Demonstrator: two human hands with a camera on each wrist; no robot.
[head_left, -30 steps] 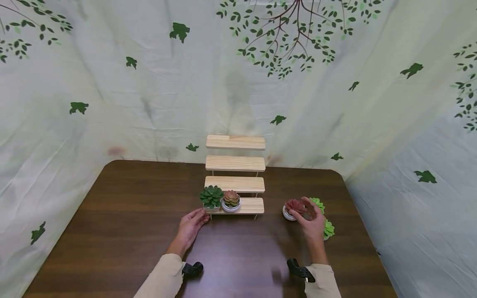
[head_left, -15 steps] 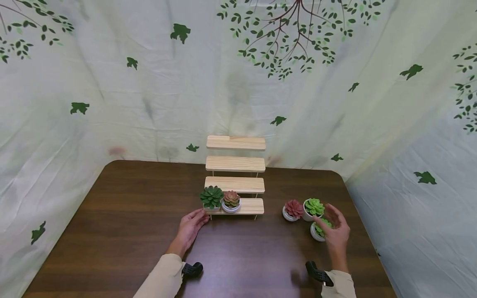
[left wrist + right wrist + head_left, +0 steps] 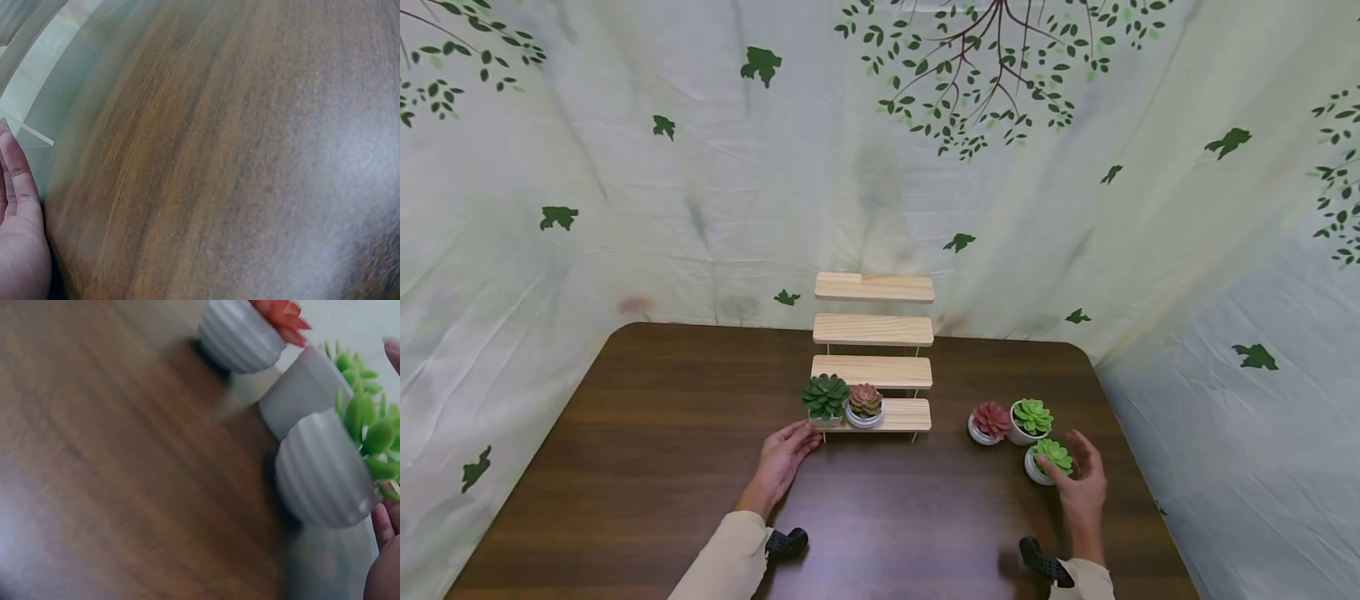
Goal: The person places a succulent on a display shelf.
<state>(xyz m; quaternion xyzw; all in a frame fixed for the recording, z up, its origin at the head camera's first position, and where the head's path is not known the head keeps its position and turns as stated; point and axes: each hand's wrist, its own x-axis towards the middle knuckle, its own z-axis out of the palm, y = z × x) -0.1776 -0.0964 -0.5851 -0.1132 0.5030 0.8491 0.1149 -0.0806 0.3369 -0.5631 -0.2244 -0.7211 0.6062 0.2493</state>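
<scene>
At the left end of the lowest tier of a pale wooden stepped shelf (image 3: pixel 902 414), my left hand (image 3: pixel 781 467) touches the corner with nearly straight fingers. On that tier sit a dark green potted succulent (image 3: pixel 826 395) and a reddish-green one (image 3: pixel 865 402). My right hand (image 3: pixel 1082 487) is beside the front light green succulent (image 3: pixel 1052 457), thumb near its leaves, fingers spread on the far side. Its ribbed white pot (image 3: pixel 325 475) stands on the table in the right wrist view. Whether the thumb touches the plant is unclear.
Behind the front plant stand another light green succulent (image 3: pixel 1032 417) and a red one (image 3: pixel 990 421), close together. The brown table (image 3: pixel 685 417) has a leaf-printed cloth (image 3: pixel 715 183) around its back and sides. The shelf's upper tiers (image 3: pixel 874 329) rise towards that cloth.
My right hand has moved right from above the red succulent to the right side of the front green one. My left hand has stayed at the shelf corner.
</scene>
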